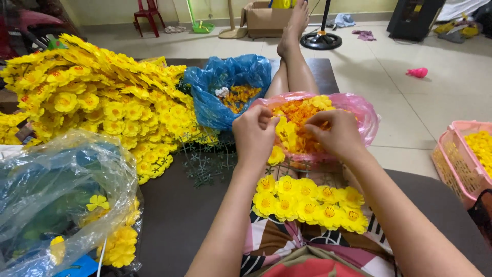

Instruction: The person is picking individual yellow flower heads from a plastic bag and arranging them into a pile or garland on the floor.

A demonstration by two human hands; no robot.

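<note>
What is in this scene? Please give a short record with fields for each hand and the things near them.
left hand: pinches yellow petals at the rim of the pink bag
right hand: fingers in the pink bag, on the loose petals
pink bag: open, on the person's leg, holds yellow and orange petals
finished flowers: cluster of yellow flowers lying on the lap
blue bag: open, left of the pink bag, holds orange centres
flower pile: large heap of yellow flowers at left
pink basket: at right, holds yellow flowers
</note>
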